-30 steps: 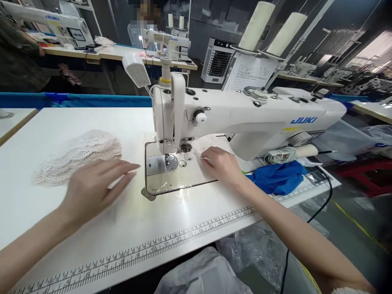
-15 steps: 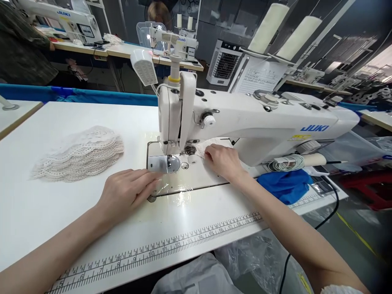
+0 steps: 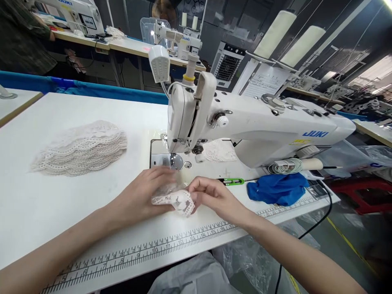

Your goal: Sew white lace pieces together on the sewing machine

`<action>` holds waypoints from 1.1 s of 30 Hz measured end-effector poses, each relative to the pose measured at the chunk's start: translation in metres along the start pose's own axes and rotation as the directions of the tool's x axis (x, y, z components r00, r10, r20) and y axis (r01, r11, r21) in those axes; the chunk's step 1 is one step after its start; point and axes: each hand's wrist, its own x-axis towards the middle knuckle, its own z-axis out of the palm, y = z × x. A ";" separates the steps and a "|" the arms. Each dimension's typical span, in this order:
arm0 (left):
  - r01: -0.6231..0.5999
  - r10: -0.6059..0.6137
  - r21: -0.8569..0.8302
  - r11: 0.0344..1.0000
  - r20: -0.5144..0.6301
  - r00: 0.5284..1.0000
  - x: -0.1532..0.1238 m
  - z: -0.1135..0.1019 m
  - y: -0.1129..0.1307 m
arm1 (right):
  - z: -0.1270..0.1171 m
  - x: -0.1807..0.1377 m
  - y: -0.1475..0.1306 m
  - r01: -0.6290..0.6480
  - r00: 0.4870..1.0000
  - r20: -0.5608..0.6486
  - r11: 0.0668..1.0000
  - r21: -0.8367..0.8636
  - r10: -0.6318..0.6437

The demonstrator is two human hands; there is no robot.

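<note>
In front of the sewing machine (image 3: 257,118) I hold a small white lace piece (image 3: 183,201), its edge curled, above the table's front part. My left hand (image 3: 150,192) has the lace's left end between thumb and fingers. My right hand (image 3: 211,196) pinches the right end with bent fingers. The needle and presser foot (image 3: 173,159) are just beyond my left fingertips. Another lace piece (image 3: 220,150) lies on the machine bed under the arm. Green thread snips (image 3: 233,181) lie behind my right hand, their tips partly hidden.
A fanned stack of lace pieces (image 3: 82,149) lies on the left of the white table (image 3: 128,253). A blue cloth (image 3: 277,188) sits at the right, below a thread cone (image 3: 310,164). A printed ruler strip (image 3: 153,251) runs along the front edge. Another person's sleeve (image 3: 24,36) shows far left.
My right hand has come from the lace under the machine arm toward me and now pinches a lace piece. My left hand has moved right and grips it too. The snips have come into view.
</note>
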 end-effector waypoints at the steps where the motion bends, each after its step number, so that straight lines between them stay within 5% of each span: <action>1: 0.043 -0.039 -0.091 0.995 0.051 0.998 0.000 -0.003 0.000 | 0.004 -0.003 0.004 -0.019 1.000 -0.017 0.998 0.067 0.020; 3: 0.178 -0.149 -0.278 0.944 0.124 0.981 0.002 -0.010 0.001 | 0.004 -0.010 0.010 0.003 0.996 -0.090 1.000 -0.002 -0.004; 5: 0.309 -0.271 -0.416 0.856 0.150 0.951 0.002 -0.017 0.004 | -0.005 -0.017 0.017 0.082 0.976 -0.166 0.942 -0.325 -0.143; 7: 0.353 -0.326 -0.482 0.801 0.142 0.934 0.003 -0.022 0.007 | -0.021 -0.025 0.024 0.134 0.930 -0.152 0.695 -0.707 -0.334; 9: 0.352 -0.339 -0.510 0.785 0.122 0.933 0.003 -0.024 0.009 | -0.039 -0.033 0.031 0.021 0.926 -0.150 0.445 -0.895 -0.346; 12: 0.399 -0.387 -0.541 0.740 0.143 0.911 0.003 -0.024 0.011 | -0.067 -0.045 0.044 -0.078 0.931 -0.174 0.291 -0.954 -0.320; 17: 0.487 -0.413 -0.580 0.653 0.265 0.871 0.006 -0.025 0.015 | -0.098 -0.053 0.053 -0.220 0.879 -0.281 0.195 -0.956 -0.384; 19: 0.507 -0.413 -0.562 0.654 0.297 0.861 0.006 -0.025 0.018 | -0.092 -0.046 0.045 -0.296 0.818 -0.394 0.281 -0.913 -0.419; 20: 0.506 -0.407 -0.546 0.668 0.300 0.862 0.006 -0.024 0.019 | -0.083 -0.040 0.039 -0.274 0.801 -0.441 0.406 -0.872 -0.406; 22: 0.465 -0.376 -0.505 0.727 0.274 0.885 0.005 -0.022 0.021 | -0.058 -0.022 0.022 -0.107 0.895 -0.389 0.742 -0.661 -0.218; 24: 0.392 -0.318 -0.451 0.802 0.234 0.919 0.004 -0.020 0.022 | -0.029 0.000 0.005 -0.040 0.995 -0.101 0.941 -0.335 0.006; 27: 0.359 -0.283 -0.371 0.856 0.244 0.927 0.002 -0.022 0.021 | -0.003 0.030 -0.007 -0.152 0.973 0.167 0.987 -0.058 0.159; 33: 0.583 -0.526 -0.313 0.750 0.251 0.812 0.002 -0.034 0.011 | -0.013 0.037 -0.001 -0.297 0.945 0.139 0.955 -0.011 0.295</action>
